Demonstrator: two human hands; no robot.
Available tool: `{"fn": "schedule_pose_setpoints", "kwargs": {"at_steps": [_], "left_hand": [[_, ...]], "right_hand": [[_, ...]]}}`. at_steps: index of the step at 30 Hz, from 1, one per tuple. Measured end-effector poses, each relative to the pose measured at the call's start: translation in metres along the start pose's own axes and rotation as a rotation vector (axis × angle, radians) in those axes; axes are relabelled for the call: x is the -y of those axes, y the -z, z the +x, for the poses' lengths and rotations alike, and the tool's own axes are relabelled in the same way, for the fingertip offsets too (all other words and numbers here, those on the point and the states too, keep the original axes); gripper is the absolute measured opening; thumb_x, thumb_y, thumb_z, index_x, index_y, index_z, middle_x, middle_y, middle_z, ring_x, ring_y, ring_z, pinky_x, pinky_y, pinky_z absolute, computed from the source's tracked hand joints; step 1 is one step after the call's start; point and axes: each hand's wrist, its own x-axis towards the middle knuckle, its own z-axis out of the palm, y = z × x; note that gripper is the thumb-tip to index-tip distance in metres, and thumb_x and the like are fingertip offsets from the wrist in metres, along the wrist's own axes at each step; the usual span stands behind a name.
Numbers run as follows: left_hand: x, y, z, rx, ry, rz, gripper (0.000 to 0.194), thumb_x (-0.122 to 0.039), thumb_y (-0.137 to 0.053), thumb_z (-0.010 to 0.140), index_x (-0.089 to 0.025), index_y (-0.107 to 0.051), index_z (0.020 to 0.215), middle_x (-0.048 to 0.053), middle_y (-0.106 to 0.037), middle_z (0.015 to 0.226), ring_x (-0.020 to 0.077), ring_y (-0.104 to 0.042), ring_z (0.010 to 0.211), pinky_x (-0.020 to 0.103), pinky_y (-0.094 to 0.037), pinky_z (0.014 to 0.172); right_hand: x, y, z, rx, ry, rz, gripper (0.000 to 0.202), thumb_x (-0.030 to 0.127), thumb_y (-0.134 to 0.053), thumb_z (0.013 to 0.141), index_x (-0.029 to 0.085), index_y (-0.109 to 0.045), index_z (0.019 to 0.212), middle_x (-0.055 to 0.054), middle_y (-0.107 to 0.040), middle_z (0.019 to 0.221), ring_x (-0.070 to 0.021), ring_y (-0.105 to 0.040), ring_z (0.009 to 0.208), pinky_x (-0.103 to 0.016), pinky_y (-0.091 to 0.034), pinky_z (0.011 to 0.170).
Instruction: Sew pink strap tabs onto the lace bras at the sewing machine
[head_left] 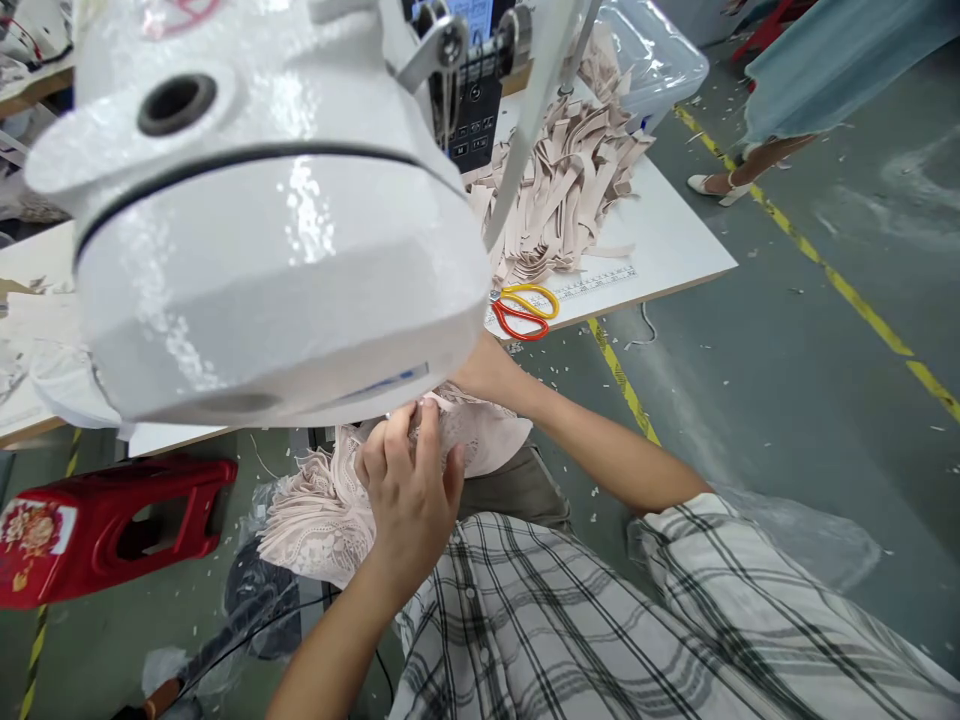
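Observation:
The white sewing machine head [285, 290] fills the upper left and hides the needle area. Below its front edge, my left hand [409, 465] has its fingers bent over pale pink lace fabric [480, 435], gripping it near the edge. My right hand [480, 368] reaches in from the right beside the same fabric; its fingers are hidden behind the machine head. A thick bundle of pale pink lace pieces [319, 525] hangs in layers to the left of my left hand, near my lap.
Scissors with yellow and red handles [529, 312] lie on the white table [675, 240] by a printed ruler. Behind are heaped beige fabric strips [562, 190] and a clear plastic bin [652, 55]. A red stool [120, 530] stands at left. Another person's foot [724, 187] is at upper right.

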Motion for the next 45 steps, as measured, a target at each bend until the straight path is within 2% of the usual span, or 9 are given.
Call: {"fn": "schedule_pose_setpoints", "kwargs": {"at_steps": [6, 10, 19, 24, 31, 37, 45], "left_hand": [[0.006, 0.002, -0.001, 0.038, 0.004, -0.038, 0.052, -0.031, -0.061, 0.092, -0.016, -0.053, 0.141, 0.022, -0.053, 0.135, 0.0343, -0.049, 0.124, 0.047, -0.037, 0.105], [0.006, 0.001, 0.002, 0.045, 0.011, -0.047, 0.051, -0.032, -0.06, 0.092, -0.017, -0.054, 0.141, 0.021, -0.052, 0.133, 0.0342, -0.048, 0.125, 0.048, -0.038, 0.105], [0.007, 0.0, 0.01, 0.049, -0.004, -0.004, 0.049, -0.031, -0.062, 0.091, -0.012, -0.057, 0.137, 0.023, -0.054, 0.13, 0.0349, -0.049, 0.124, 0.048, -0.037, 0.106], [0.006, -0.002, 0.01, 0.044, 0.011, 0.013, 0.05, -0.032, -0.062, 0.091, -0.014, -0.057, 0.138, 0.022, -0.056, 0.129, 0.0342, -0.049, 0.123, 0.047, -0.037, 0.105], [0.005, -0.002, 0.011, 0.031, -0.011, 0.037, 0.049, -0.031, -0.063, 0.09, -0.011, -0.059, 0.135, 0.023, -0.056, 0.129, 0.0353, -0.05, 0.122, 0.047, -0.037, 0.103], [0.004, -0.003, 0.01, 0.001, -0.01, 0.051, 0.052, -0.032, -0.066, 0.088, -0.013, -0.059, 0.135, 0.023, -0.057, 0.128, 0.035, -0.051, 0.12, 0.048, -0.037, 0.104], [0.006, -0.002, 0.002, -0.038, 0.023, -0.06, 0.048, -0.029, -0.068, 0.086, -0.015, -0.06, 0.132, 0.022, -0.056, 0.13, 0.0352, -0.051, 0.122, 0.049, -0.036, 0.106]], "right_hand": [[-0.003, -0.004, 0.004, -0.019, 0.033, -0.098, 0.014, 0.031, -0.052, 0.088, 0.021, -0.053, 0.077, -0.005, -0.06, 0.09, -0.0204, -0.056, 0.083, -0.037, -0.05, 0.074], [-0.002, -0.005, 0.006, -0.021, 0.023, -0.121, 0.012, 0.026, -0.052, 0.085, 0.022, -0.05, 0.074, -0.005, -0.058, 0.086, -0.0218, -0.055, 0.084, -0.039, -0.051, 0.075], [-0.005, -0.004, 0.012, -0.019, 0.011, -0.106, 0.005, 0.019, -0.053, 0.081, 0.021, -0.053, 0.077, -0.006, -0.059, 0.091, -0.024, -0.055, 0.093, -0.042, -0.05, 0.085], [-0.007, -0.006, 0.011, -0.031, 0.027, -0.118, 0.005, 0.017, -0.051, 0.081, 0.021, -0.053, 0.078, -0.005, -0.058, 0.091, -0.0225, -0.056, 0.089, -0.039, -0.05, 0.081], [-0.012, -0.009, 0.012, -0.072, 0.069, -0.134, 0.006, 0.015, -0.052, 0.079, 0.02, -0.055, 0.08, -0.004, -0.058, 0.09, -0.0206, -0.056, 0.086, -0.035, -0.049, 0.075], [-0.014, -0.015, 0.008, -0.136, 0.088, -0.103, 0.008, 0.013, -0.052, 0.081, 0.02, -0.056, 0.081, -0.004, -0.059, 0.09, -0.019, -0.055, 0.086, -0.033, -0.047, 0.076], [-0.016, -0.008, -0.016, -0.213, 0.018, 0.097, 0.012, 0.026, -0.057, 0.091, 0.019, -0.059, 0.1, -0.006, -0.059, 0.115, -0.0104, -0.052, 0.072, -0.027, -0.046, 0.067]]}}
